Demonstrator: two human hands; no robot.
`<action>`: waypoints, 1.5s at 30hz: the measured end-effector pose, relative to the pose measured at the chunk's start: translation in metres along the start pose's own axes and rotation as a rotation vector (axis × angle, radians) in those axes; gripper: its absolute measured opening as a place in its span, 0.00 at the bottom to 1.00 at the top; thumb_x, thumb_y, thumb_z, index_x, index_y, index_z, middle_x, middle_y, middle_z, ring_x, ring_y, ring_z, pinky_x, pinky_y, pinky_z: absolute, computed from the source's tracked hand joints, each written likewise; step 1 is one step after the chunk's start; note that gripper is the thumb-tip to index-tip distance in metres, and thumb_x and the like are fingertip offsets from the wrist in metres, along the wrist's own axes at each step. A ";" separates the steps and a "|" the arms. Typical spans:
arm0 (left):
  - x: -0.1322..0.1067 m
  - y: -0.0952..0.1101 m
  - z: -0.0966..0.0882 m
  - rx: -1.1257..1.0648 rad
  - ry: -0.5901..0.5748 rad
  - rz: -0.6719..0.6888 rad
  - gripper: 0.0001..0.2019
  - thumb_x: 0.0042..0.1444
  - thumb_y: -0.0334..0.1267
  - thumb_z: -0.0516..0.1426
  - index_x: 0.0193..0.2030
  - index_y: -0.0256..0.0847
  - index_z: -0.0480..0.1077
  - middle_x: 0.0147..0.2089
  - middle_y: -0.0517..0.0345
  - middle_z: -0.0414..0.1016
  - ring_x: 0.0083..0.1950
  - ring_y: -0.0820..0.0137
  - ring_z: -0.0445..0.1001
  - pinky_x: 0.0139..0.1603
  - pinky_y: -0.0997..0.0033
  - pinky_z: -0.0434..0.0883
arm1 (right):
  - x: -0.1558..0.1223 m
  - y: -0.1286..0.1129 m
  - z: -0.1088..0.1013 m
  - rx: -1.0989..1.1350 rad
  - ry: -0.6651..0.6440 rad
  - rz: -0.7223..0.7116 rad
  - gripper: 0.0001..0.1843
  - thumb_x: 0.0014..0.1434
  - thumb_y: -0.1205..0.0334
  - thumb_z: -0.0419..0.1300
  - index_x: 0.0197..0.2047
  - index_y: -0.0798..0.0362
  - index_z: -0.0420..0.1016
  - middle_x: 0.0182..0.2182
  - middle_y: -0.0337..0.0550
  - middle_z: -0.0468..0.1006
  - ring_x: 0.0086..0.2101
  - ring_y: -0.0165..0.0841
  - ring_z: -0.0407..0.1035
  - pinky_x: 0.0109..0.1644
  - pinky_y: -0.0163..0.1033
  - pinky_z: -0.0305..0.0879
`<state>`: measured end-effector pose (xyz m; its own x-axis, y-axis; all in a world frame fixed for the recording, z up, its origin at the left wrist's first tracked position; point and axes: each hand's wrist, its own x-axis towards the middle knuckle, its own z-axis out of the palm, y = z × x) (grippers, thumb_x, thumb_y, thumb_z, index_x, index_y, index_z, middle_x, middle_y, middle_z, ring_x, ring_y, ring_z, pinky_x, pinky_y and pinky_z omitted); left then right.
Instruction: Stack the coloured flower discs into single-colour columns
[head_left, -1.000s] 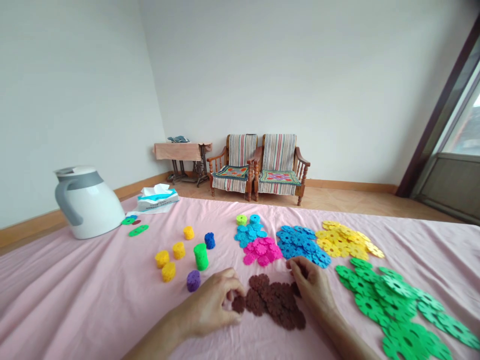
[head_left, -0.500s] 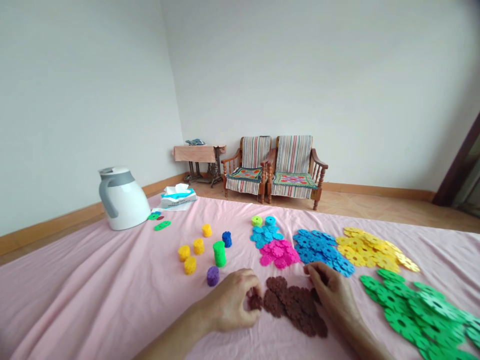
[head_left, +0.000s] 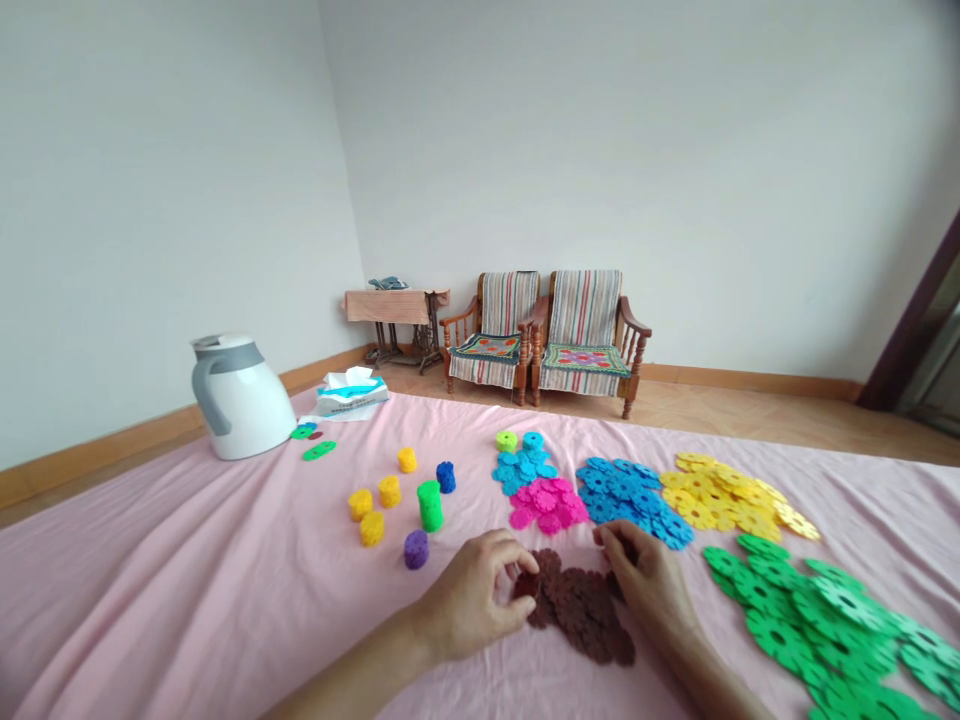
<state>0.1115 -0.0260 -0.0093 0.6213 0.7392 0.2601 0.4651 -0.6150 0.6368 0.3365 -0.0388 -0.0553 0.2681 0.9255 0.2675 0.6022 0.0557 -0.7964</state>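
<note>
My left hand (head_left: 480, 592) curls at the left edge of a pile of brown snowflake discs (head_left: 589, 615). Between its thumb and fingers are brown discs (head_left: 527, 586), partly hidden by the fingers. On the pile's right side is my right hand (head_left: 651, 578), thumb and forefinger closed near each other. Whatever lies in that pinch is hidden, though a brown disc shows beside the fingers. Just beyond the hands lie pink discs (head_left: 549, 505) and blue discs (head_left: 634, 500). A purple stack (head_left: 416, 549) stands to the left of my left hand.
Yellow stacks (head_left: 372, 528), a green stack (head_left: 430, 506) and a dark blue stack (head_left: 446, 477) stand at left-centre. Light blue discs (head_left: 523, 467), yellow discs (head_left: 727, 497) and green discs (head_left: 810, 610) lie in piles. A white jug (head_left: 251, 410) and tissue box (head_left: 352, 396) stand farther left.
The view has turned slightly right. My left hand has moved right, its fingertips now at the brown pile's edge with the discs. My right hand stays beside the pile.
</note>
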 end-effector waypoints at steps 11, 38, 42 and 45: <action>-0.003 -0.005 0.002 -0.038 -0.095 -0.094 0.16 0.43 0.26 0.62 0.41 0.40 0.74 0.39 0.58 0.71 0.38 0.70 0.69 0.38 0.74 0.66 | -0.001 -0.004 0.000 0.016 0.020 -0.037 0.21 0.57 0.47 0.48 0.28 0.53 0.73 0.24 0.41 0.77 0.25 0.34 0.68 0.28 0.37 0.58; -0.002 -0.013 -0.011 0.171 0.095 -0.113 0.09 0.45 0.29 0.58 0.35 0.40 0.72 0.33 0.59 0.69 0.34 0.71 0.68 0.36 0.74 0.64 | 0.000 0.000 0.002 -0.007 -0.018 -0.028 0.21 0.59 0.47 0.47 0.30 0.53 0.73 0.25 0.41 0.76 0.26 0.34 0.67 0.30 0.37 0.56; 0.000 -0.023 -0.012 0.330 0.091 -0.227 0.07 0.46 0.26 0.55 0.31 0.39 0.70 0.34 0.57 0.68 0.35 0.69 0.69 0.35 0.73 0.63 | 0.001 0.000 0.002 -0.017 -0.024 -0.025 0.21 0.58 0.47 0.47 0.29 0.53 0.72 0.24 0.40 0.75 0.26 0.34 0.66 0.29 0.37 0.55; -0.003 -0.024 -0.009 0.365 0.071 -0.261 0.06 0.45 0.24 0.54 0.27 0.39 0.68 0.33 0.57 0.67 0.37 0.67 0.69 0.36 0.72 0.62 | 0.001 0.000 0.002 -0.011 -0.030 -0.024 0.21 0.58 0.47 0.47 0.29 0.53 0.72 0.25 0.41 0.76 0.27 0.35 0.67 0.30 0.37 0.56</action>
<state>0.0928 -0.0106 -0.0189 0.4145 0.8916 0.1824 0.8005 -0.4525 0.3931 0.3350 -0.0374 -0.0559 0.2304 0.9348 0.2702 0.6164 0.0746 -0.7839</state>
